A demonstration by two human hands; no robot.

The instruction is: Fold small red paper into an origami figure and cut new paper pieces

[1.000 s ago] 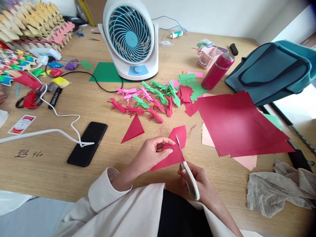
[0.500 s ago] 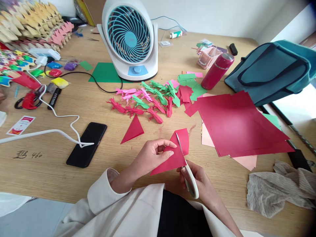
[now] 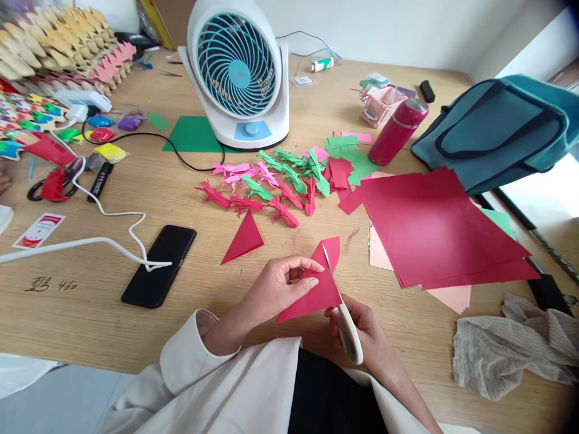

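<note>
My left hand (image 3: 289, 280) pinches a piece of red paper (image 3: 316, 296) between thumb and fingers, just above the table near my body. My right hand (image 3: 357, 328) is wrapped round the white handles of a pair of scissors (image 3: 351, 337). The blades lie along the right side of the red paper, their tip near its upper part. A folded red paper triangle (image 3: 244, 239) rests on the wood to the left. Behind it are several red paper figures (image 3: 284, 212), green ones (image 3: 257, 187) and pink ones (image 3: 233, 172), lying close together.
A white fan (image 3: 253, 129) stands behind the paper figures. Large red sheets (image 3: 447, 229) lie at the right, near a red bottle (image 3: 398, 132) and a teal bag (image 3: 493, 132). A black phone (image 3: 158, 265) with a white cable is at the left. A crumpled cloth (image 3: 497, 349) is at the right edge.
The red paper beyond the blades shows less to the right than before, its outer part now narrower. My two hands have hardly moved.
</note>
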